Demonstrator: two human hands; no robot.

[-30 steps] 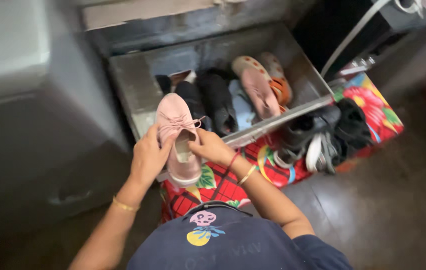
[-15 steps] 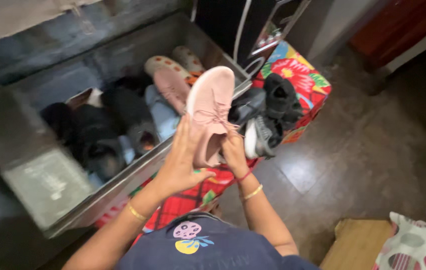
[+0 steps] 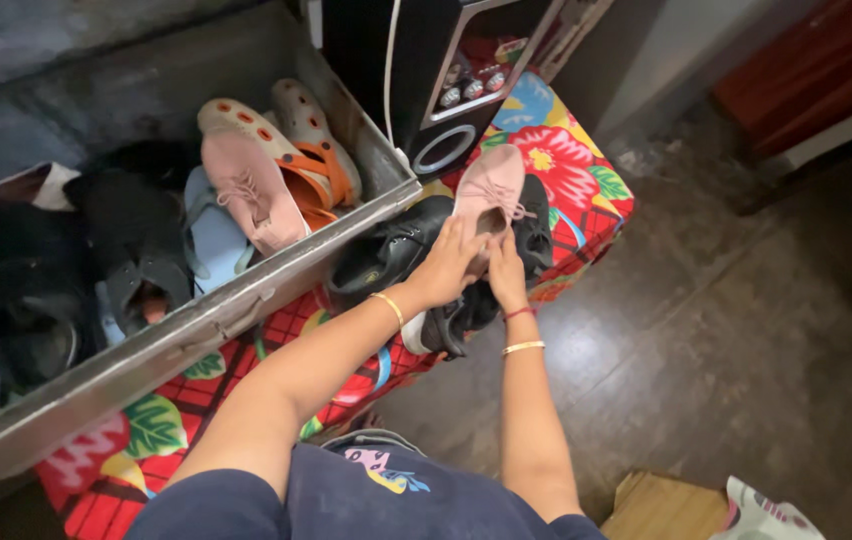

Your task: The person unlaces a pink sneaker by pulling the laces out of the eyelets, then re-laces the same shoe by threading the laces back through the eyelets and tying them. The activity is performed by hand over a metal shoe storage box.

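Holding pink shoe [image 3: 491, 190], metal box [image 3: 246, 300] of shoes

Place: a home, a lived-in storage corner.
Landmark: an open grey metal trunk [image 3: 246, 310] full of worn family shoes and sandals.
Beside the trunk: a flowered cloth [image 3: 586, 170] carrying more shoes.
Behind the trunk: a black speaker [image 3: 416, 80].
Right of the trunk: dark tiled floor [image 3: 726, 330].

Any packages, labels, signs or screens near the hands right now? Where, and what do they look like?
No packages, signs or lit screens show.
Speaker front panel: black box behind the pink shoe, with a row of small knobs above a pale ring.
Both hands, left hand and right hand, grip that shoe.
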